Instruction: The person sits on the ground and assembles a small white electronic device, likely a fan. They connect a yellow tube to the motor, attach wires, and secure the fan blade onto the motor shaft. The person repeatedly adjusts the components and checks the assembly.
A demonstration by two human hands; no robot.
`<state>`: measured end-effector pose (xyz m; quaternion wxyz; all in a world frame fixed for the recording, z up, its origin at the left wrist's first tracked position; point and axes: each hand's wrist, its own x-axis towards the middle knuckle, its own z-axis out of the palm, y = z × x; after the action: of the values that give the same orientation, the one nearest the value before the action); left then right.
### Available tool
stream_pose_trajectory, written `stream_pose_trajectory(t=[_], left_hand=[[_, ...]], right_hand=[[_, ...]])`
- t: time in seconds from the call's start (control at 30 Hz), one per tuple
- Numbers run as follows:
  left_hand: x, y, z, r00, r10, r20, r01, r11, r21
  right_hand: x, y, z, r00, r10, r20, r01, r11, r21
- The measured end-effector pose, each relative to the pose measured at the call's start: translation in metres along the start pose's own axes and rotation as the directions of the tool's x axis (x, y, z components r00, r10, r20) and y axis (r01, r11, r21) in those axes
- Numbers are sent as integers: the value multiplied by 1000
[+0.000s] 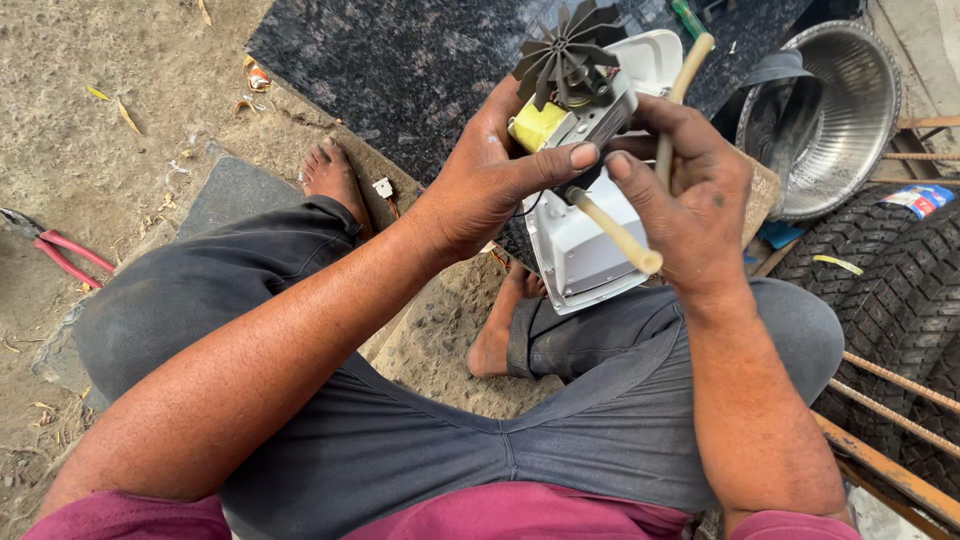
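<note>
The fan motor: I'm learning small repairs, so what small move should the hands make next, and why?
Probably slide the tube a little further in toward the motor. The right hand pinches the tube, whose lower end pokes out under the thumb, and the left hand steadies the motor by its yellow coil. Where the tube meets the motor is hidden, so this is a guess.

At twelve o'clock of my hands [600, 180], the dark slab [400, 60] lies bare. At three o'clock, the steel bowl [840, 110] and tyres [890, 290] block me. Nine o'clock is bare sand [100, 130], pliers [60, 250] aside.
</note>
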<state>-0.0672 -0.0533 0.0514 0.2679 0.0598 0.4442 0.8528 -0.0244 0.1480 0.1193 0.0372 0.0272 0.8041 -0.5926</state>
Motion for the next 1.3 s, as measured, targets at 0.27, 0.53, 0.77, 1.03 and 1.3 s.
stream_pose_trajectory(t=[0.27,0.53,0.77,1.03,1.3], left_hand=[[0,-17,15,994,-70,79,86,972,-220],[-5,-21,20,970,-148,195,174,976,-127],[5,-30,9,968,-72,241,3,962,273],[-2,-18,-25,975,207,84,-154,350,924],[0,-47,-30,920,387,60,-187,299,936]], right_hand=[[-4,4,-3,988,42,149,-68,982,177],[-1,14,-17,966,140,219,-196,946,258],[4,16,-12,974,138,178,-163,977,134],[10,13,-10,985,133,113,-136,991,16],[9,25,-11,986,68,150,-53,994,-98]])
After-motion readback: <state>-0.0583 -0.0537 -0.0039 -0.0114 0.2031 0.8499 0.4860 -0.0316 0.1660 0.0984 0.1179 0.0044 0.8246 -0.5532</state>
